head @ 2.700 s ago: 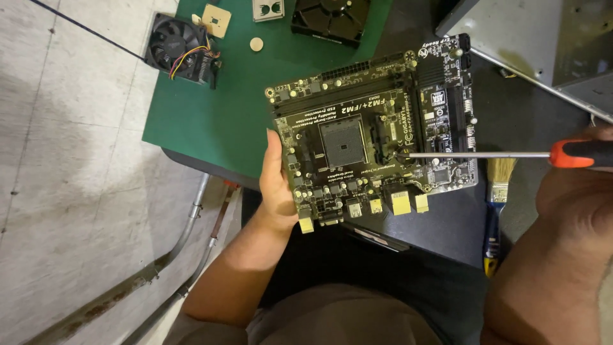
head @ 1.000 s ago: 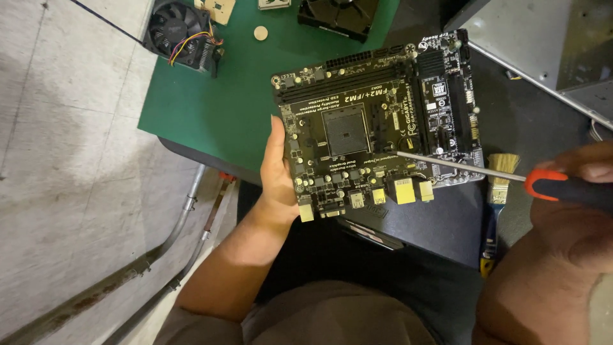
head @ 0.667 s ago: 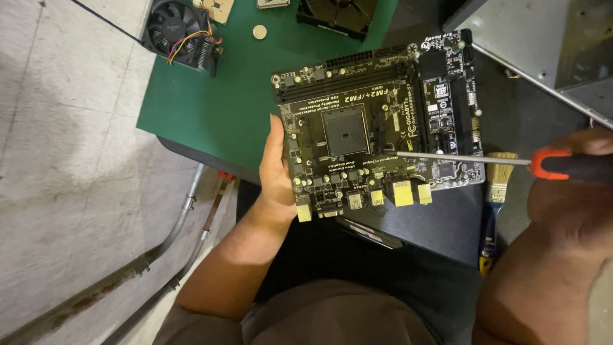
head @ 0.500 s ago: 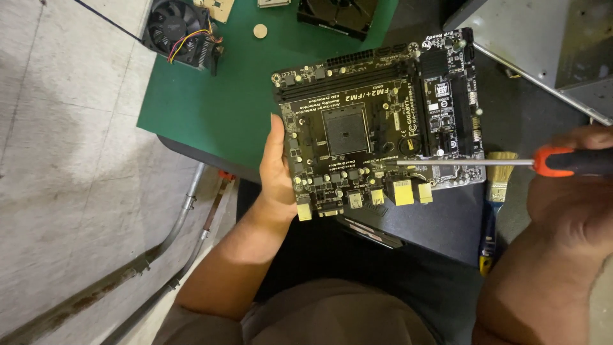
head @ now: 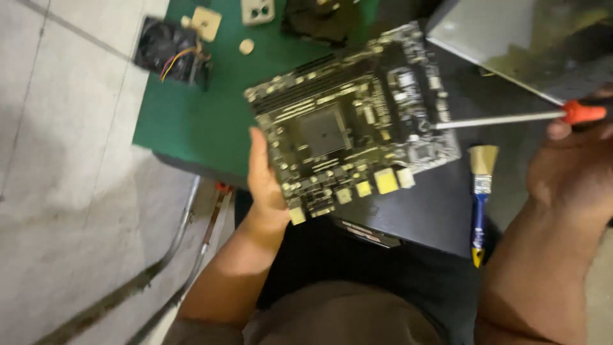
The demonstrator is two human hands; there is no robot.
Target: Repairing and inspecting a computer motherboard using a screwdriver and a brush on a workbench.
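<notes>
My left hand (head: 263,182) grips the near left edge of a black computer mainboard (head: 357,124) and holds it tilted above the table. A square socket lies near the board's middle and yellow ports line its near edge. My right hand (head: 571,169) is closed on the red-and-black handle of a long screwdriver (head: 511,117). The metal shaft runs leftward, and its tip meets the board's right edge.
A green mat (head: 211,108) covers the table's far left, with a small black fan (head: 171,51) with coloured wires, small beige parts (head: 205,22) and a dark part (head: 319,19) at its far end. A blue-handled brush (head: 480,191) lies on the black surface. A grey metal case (head: 530,38) stands far right.
The screwdriver tip has slid from the board's middle out to its right edge as my right hand pulled right and up. The board has tilted a little in my left hand.
</notes>
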